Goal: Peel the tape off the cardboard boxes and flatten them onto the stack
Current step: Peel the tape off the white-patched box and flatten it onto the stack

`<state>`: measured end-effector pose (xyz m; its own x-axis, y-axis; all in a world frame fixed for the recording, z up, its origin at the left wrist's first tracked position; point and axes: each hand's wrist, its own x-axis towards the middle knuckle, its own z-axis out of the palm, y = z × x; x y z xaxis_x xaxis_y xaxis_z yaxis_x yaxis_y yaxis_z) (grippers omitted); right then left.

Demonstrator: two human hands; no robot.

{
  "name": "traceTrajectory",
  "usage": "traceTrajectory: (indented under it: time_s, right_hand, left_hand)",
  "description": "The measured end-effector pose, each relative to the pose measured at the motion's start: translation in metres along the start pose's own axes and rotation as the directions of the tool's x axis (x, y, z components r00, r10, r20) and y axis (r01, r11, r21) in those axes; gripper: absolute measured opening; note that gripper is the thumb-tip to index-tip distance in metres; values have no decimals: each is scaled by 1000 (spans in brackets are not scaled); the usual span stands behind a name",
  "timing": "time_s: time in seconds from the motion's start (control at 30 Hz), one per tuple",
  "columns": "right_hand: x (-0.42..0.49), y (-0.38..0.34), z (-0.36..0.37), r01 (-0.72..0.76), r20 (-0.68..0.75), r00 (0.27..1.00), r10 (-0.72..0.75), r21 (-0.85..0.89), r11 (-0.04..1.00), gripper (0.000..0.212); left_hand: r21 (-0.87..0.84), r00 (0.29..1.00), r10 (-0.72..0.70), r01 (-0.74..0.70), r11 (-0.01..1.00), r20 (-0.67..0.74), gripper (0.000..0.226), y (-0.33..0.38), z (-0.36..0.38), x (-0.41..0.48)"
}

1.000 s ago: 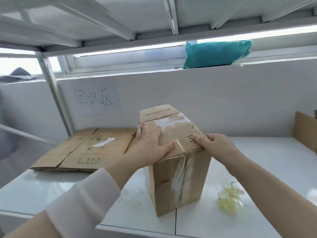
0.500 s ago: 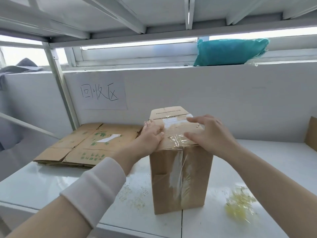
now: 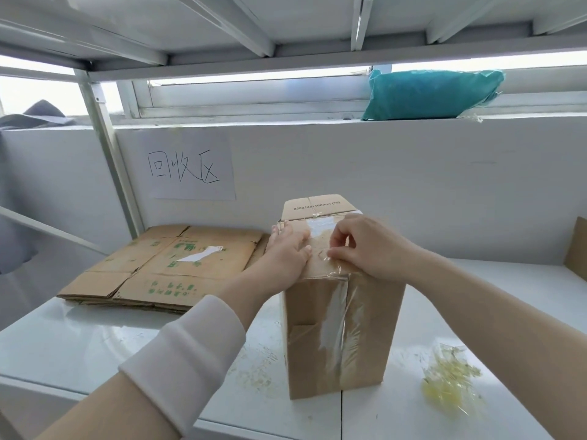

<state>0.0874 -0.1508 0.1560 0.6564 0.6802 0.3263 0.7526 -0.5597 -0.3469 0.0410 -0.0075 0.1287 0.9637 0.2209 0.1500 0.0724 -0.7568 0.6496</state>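
left hand [image 3: 287, 249] flat on top of the upright cardboard box [image 3: 340, 328], right hand [image 3: 365, 246] pinching the clear tape [image 3: 336, 271] at its top front edge, box mid-shelf [image 3: 95, 341], flattened stack [image 3: 165, 268] to its left, balled-up tape scraps [image 3: 451, 382] on the right

White glossy tabletop [image 3: 79, 338], flecked with pale crumbs near the front. Handwritten paper sign [image 3: 190, 166] taped to the white back wall [image 3: 381, 173]. Teal plastic bag [image 3: 428, 95] lying on the window ledge above. Crumpled yellowish wad of clear film [image 3: 451, 387] at front right. Metal shelf post [image 3: 108, 147] at left; grey cloth [image 3: 38, 114] beyond it.
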Motion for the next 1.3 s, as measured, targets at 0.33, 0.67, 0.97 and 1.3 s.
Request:
traceTrajectory:
  time_s: [0.33,0.67,0.97,1.3]
  right_hand:
    - [-101,12,40,436,-622,673,-401,-105,894,10]
    - [-121,23,119,108,-474,879,45,291,951,38]
    - [-117,-1,116,-194,-292,743,603,768,611,36]
    - [-142,23,135,-405,66,598,799,885,231,10]
  left_hand:
    - [33,1000,-6,5,999,10,45,3,0,-3]
    - [168,974,220,-207,964,-57,33,10,-1,-17]
    - [360,854,506,-513,779,121,41,25,7,-53]
    - [234,856,516,-495,837,-37,33,7,11,-47]
